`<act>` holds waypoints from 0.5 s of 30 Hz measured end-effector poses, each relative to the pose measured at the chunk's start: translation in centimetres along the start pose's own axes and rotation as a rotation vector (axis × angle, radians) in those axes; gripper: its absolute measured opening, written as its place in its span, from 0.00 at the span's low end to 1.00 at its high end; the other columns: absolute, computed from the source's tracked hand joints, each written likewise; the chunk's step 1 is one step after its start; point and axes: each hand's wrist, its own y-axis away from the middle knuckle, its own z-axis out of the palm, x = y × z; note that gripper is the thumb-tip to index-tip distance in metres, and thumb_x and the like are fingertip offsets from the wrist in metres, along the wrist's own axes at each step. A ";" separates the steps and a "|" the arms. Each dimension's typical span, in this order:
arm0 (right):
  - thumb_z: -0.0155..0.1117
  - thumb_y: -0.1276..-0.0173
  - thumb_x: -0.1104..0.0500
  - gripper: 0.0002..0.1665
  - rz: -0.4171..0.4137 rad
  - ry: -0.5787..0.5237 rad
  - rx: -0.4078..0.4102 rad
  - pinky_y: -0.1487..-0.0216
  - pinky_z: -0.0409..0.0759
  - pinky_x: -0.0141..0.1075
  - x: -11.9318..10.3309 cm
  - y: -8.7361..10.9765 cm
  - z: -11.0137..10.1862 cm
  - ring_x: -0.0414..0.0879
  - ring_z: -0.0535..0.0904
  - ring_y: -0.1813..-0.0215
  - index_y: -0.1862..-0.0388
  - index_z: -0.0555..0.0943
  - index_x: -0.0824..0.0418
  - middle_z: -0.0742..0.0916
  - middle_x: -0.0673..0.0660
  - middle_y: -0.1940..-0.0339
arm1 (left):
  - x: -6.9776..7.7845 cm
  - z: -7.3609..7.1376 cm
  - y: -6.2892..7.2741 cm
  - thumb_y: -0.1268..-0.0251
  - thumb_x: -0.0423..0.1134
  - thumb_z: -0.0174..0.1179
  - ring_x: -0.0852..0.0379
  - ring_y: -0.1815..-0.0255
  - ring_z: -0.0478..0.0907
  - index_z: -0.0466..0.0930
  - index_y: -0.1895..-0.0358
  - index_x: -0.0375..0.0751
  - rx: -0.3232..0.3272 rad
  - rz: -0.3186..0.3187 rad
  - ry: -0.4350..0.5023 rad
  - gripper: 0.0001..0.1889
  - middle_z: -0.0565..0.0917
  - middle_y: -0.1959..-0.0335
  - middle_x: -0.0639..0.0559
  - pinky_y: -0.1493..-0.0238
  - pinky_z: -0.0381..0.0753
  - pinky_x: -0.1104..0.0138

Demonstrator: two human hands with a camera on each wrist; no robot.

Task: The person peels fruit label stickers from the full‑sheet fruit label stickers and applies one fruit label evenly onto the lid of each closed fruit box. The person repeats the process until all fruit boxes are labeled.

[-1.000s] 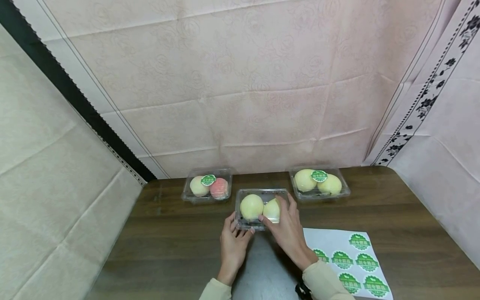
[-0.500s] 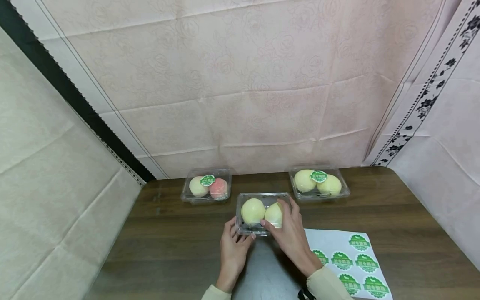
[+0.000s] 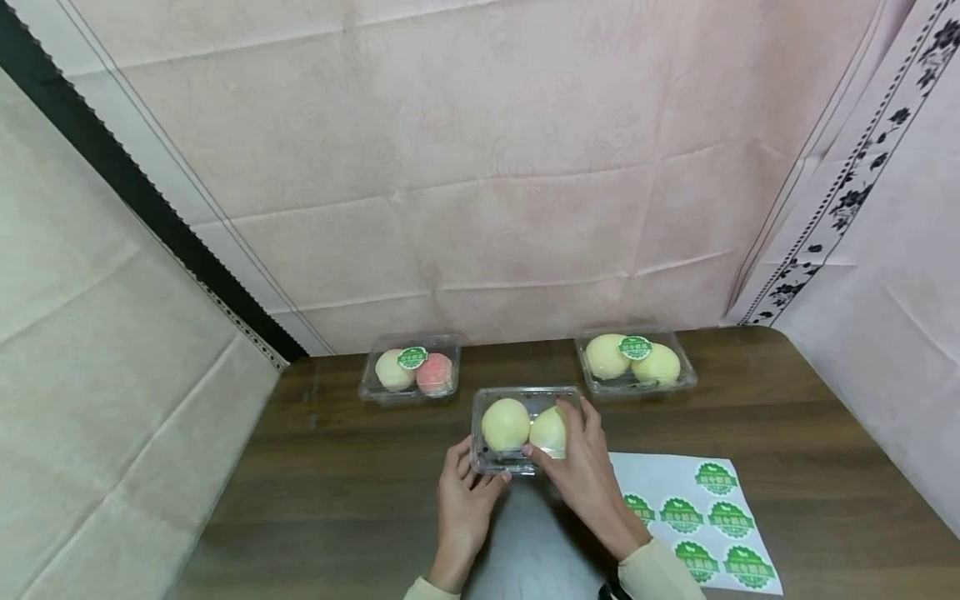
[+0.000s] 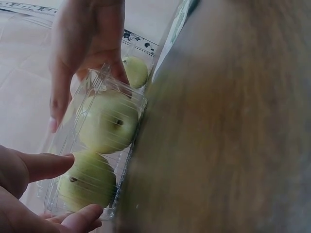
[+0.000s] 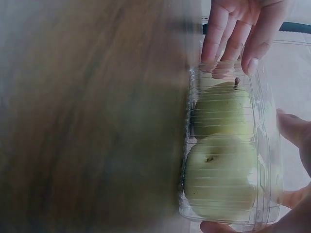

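In the head view a clear plastic fruit box (image 3: 517, 461) with two round, pale green fruits (image 3: 506, 424) stands at the middle of the table; no sticker shows on its lid. My left hand (image 3: 467, 512) holds its near left corner, thumb at the front and fingers along the side. Over the right end, my right hand (image 3: 581, 475) grips the box, thumb on the near lid edge and fingertips toward the far side. Seen through the ribbed wall in the right wrist view, a fruit (image 5: 221, 177) shows its stem end. The lid looks closed.
Two more fruit boxes with green stickers stand at the back: a left box (image 3: 369, 385) with one pale and one pink fruit, and a right box (image 3: 686, 379) with pale green ones. A sheet of green stickers (image 3: 738, 542) lies at the right. Cloth (image 3: 525, 208) hangs behind.
The fruit box has moved slightly toward me with both hands on it, then stayed nearly in place over the last half second. The back boxes and sticker sheet rest as before.
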 end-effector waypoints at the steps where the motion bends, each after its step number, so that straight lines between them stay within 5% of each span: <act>1: 0.84 0.39 0.50 0.52 0.002 -0.004 -0.001 0.36 0.76 0.69 0.0 0.1 0.0 0.78 0.64 0.25 0.23 0.67 0.67 0.59 0.78 0.20 | 0.0 0.0 0.0 0.45 0.17 0.73 0.34 0.31 0.77 0.68 0.29 0.29 0.000 -0.003 0.001 0.39 0.79 0.34 0.27 0.38 0.83 0.53; 15: 0.84 0.38 0.52 0.51 0.012 -0.040 -0.023 0.33 0.73 0.69 0.1 0.5 -0.5 0.77 0.67 0.26 0.24 0.68 0.66 0.59 0.78 0.20 | 0.4 -0.1 0.5 0.47 0.17 0.74 0.36 0.32 0.78 0.68 0.29 0.28 -0.004 -0.017 -0.008 0.40 0.79 0.34 0.27 0.38 0.83 0.51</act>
